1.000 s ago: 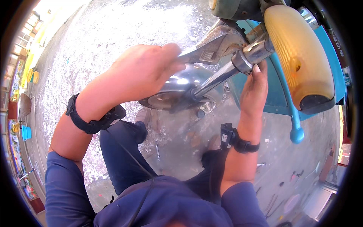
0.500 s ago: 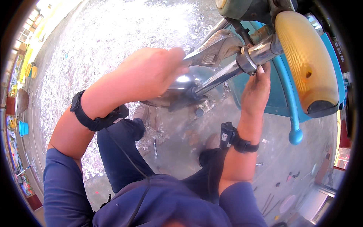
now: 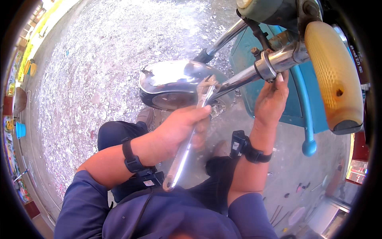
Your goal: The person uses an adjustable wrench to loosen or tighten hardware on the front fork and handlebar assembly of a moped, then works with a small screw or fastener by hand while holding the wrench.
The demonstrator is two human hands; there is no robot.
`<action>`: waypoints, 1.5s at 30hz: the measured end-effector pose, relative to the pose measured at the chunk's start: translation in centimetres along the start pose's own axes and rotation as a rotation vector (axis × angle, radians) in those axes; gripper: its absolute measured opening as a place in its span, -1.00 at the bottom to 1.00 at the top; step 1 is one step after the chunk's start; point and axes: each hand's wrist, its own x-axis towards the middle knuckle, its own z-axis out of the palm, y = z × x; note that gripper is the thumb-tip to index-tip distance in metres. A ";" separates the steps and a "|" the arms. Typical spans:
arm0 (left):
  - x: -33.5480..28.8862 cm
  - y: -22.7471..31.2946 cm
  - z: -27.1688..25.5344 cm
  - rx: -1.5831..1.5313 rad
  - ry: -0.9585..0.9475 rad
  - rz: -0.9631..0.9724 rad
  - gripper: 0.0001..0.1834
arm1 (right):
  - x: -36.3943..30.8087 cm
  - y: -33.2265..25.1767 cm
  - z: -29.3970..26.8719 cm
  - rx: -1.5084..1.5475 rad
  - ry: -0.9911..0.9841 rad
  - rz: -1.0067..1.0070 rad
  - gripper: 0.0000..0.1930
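Observation:
My left hand (image 3: 184,129) grips an adjustable wrench (image 3: 181,159) around its handle. The wrench stands upright in front of my body, jaws at the top near the chrome fork tube (image 3: 240,81). At the fork, my right hand (image 3: 272,101) reaches up to the metal clamp (image 3: 265,67) on that tube. Its thumb presses by the bolt end beneath the clamp, and the other fingers go behind, partly hidden. A bolt head (image 3: 255,51) sticks out on the clamp's upper side. Below the tube is the chrome front fender (image 3: 179,75) over the wheel (image 3: 169,100).
A yellowed, textured lamp cover (image 3: 332,75) and a blue lever with a ball end (image 3: 309,146) lie right of the fork. Behind stands a teal panel (image 3: 242,59). Small tools and parts (image 3: 303,186) lie on the floor at right. A blue bucket (image 3: 20,130) stands far left.
My left hand has moved down and toward me; the wrench, blurred near the fork before, is now upright. The fork and lamp have shifted slightly right. My right hand stays at the clamp.

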 end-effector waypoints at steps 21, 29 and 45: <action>-1.6 1.1 6.8 0.180 -0.090 0.138 -0.78 | -0.4 -0.5 -0.8 -0.120 -0.029 0.063 -0.54; -0.2 1.9 5.4 0.034 -0.061 0.177 -0.74 | -0.7 -0.9 0.0 0.041 -0.015 0.091 -0.53; 0.4 2.1 7.8 0.023 -0.083 0.212 -0.72 | -0.6 -0.5 -0.2 -0.052 -0.065 0.003 -0.44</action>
